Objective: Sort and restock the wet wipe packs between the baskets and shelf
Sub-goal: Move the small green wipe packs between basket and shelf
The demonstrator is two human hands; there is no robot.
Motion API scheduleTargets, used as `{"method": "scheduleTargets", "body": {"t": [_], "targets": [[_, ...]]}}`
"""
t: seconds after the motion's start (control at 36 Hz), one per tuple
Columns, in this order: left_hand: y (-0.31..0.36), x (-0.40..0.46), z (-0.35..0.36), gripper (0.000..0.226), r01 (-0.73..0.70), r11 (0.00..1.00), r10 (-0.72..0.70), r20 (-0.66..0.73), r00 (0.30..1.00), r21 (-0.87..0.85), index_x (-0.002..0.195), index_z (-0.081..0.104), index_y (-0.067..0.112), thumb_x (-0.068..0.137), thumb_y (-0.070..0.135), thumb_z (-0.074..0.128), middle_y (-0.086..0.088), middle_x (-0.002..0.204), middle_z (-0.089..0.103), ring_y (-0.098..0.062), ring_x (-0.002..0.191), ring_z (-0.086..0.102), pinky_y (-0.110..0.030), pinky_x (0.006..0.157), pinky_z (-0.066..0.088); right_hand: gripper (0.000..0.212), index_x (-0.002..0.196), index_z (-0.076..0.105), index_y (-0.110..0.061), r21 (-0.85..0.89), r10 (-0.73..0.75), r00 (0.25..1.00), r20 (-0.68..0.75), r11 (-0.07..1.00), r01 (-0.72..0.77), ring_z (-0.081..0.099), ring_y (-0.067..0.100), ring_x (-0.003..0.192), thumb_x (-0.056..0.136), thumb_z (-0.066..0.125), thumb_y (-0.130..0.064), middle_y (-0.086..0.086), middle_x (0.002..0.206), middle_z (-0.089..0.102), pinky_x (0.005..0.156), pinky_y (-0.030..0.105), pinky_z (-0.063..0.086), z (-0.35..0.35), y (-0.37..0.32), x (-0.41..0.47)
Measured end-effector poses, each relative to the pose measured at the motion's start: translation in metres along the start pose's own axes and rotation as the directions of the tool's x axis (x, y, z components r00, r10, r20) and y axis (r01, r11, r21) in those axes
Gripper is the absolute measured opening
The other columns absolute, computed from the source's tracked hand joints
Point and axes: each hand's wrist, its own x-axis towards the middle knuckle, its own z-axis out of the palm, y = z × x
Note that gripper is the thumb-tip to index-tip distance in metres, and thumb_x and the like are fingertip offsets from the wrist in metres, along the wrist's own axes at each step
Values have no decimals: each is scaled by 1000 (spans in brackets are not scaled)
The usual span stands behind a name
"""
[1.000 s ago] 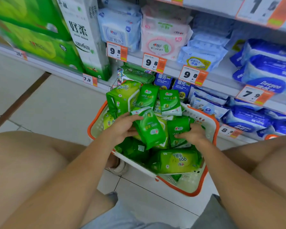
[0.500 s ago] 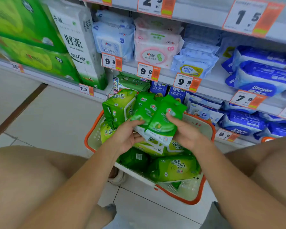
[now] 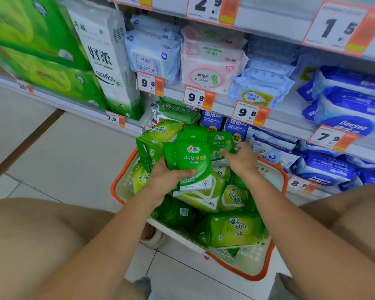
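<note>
Green wipe packs (image 3: 195,161); basket (image 3: 243,271) white, orange rim; shelf packs (image 3: 351,113) blue, seemingly.

A shop aisle: shelves (image 3: 290,118) stacked with packs of wipes (image 3: 212,68) and tissue, orange price tags (image 3: 198,98) clipped along the shelf edges, and a shopping basket (image 3: 243,271) on the tiled floor (image 3: 59,152).

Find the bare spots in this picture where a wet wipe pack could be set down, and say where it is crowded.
Free: floor tiles left of the basket, below the toilet paper shelf; the basket's near right corner. Crowded: the basket's middle, heaped with green packs; the lower shelf's blue packs.
</note>
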Motion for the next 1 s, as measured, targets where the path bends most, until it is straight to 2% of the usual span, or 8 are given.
{"method": "scheduleTargets", "body": {"t": [0.14, 0.22, 0.28, 0.42, 0.53, 0.67, 0.81, 1.0], "targets": [[-2, 1, -6, 75, -26, 1000, 27, -75, 997, 6, 127, 56, 19, 62, 11, 92, 4, 116, 71, -11, 102, 68, -25, 82, 53, 46, 111, 64, -7, 83, 147, 989, 35, 985, -149, 67, 20, 89, 74, 88, -22, 1, 103, 69, 77, 33, 56, 21, 21, 17], [-3, -2, -9, 71, -38, 999, 37, -111, 993, -9, 122, 56, 20, 63, 7, 91, 6, 111, 71, -6, 96, 67, -20, 74, 52, 26, 96, 69, -7, 235, 304, 927, 220, 906, -353, 70, 23, 78, 76, 85, -11, 11, 98, 75, 78, 41, 61, 27, 37, 14], [-5, -3, -11, 72, -33, 999, 30, -140, 990, -22, 121, 52, 21, 63, 6, 91, 8, 109, 69, -6, 95, 66, -21, 76, 52, 10, 83, 68, -7, 258, 328, 918, 223, 888, -380, 61, 20, 65, 83, 77, -1, 14, 87, 71, 67, 37, 57, 24, 41, 10], [-9, 3, -17, 87, -7, 999, -2, -195, 981, -46, 133, 45, 17, 60, 9, 93, 2, 118, 66, -17, 107, 64, -32, 92, 51, 21, 79, 64, -4, 276, 444, 859, 254, 819, -504, 48, 15, 55, 90, 56, 13, 12, 71, 57, 39, 20, 46, -1, 49, -3], [-8, 6, -17, 90, 18, 999, -25, -203, 979, -39, 133, 44, 17, 58, 13, 94, 1, 118, 65, -18, 108, 63, -33, 92, 49, 7, 87, 61, -9, 243, 401, 903, 152, 870, -428, 61, 20, 64, 82, 64, -7, 12, 78, 62, 69, 37, 60, -3, 49, -9], [-8, 6, -10, 94, 1, 999, -8, -207, 978, -37, 133, 43, 16, 55, 5, 94, 0, 120, 64, -19, 109, 63, -39, 99, 50, 58, 88, 66, -5, 174, 237, 961, 140, 950, -260, 68, 24, 82, 77, 74, -62, 11, 87, 69, 86, 46, 57, 10, 23, -11], [-9, 4, -9, 102, -9, 999, 3, -177, 984, -34, 136, 40, 17, 51, 2, 95, 2, 120, 64, -19, 112, 62, -43, 101, 50, 39, 92, 73, -5, 204, 218, 965, 144, 948, -245, 65, 14, 75, 84, 76, -44, 8, 99, 74, 81, 30, 52, 21, 25, -5], [-10, 5, -15, 96, -14, 996, 1, -142, 990, -88, 133, 40, 22, 56, -8, 89, 1, 120, 65, -19, 112, 62, -46, 103, 48, 7, 90, 68, -9, 434, 281, 935, 217, 830, -350, 70, 25, 96, 87, 73, -13, 11, 104, 74, 88, 38, 57, 3, 44, -4]]}}
